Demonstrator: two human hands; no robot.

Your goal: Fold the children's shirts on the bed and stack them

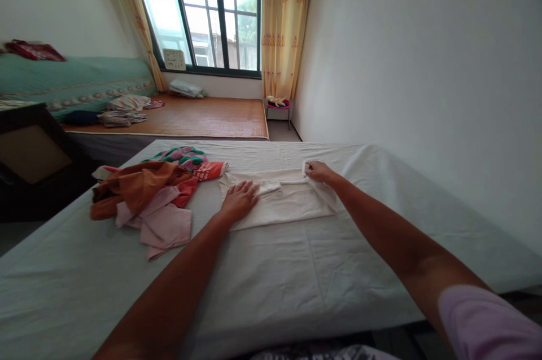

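White cloth (pixel 283 205) lies partly folded on the bed sheet (pixel 296 270), mid-bed. Left hand (pixel 240 200) flat, fingers spread, pressing the cloth's left part, gripping nothing. Right hand (pixel 318 171) pinches the cloth's far right corner. Pile of clothes (pixel 148 196) just left of the cloth, near the left hand.

Bed sheet (pixel 322 270) is bare across the whole near half, between and outside both forearms: open passage. Right of the white garment (pixel 292 207), bare sheet runs up to the wall (pixel 423 66), which closes that side. On the left, the clothes pile (pixel 148 191) sits just beside the garment, leaving only a narrow gap by the left hand (pixel 240 199). A bare strip lies beyond the garment's far edge.
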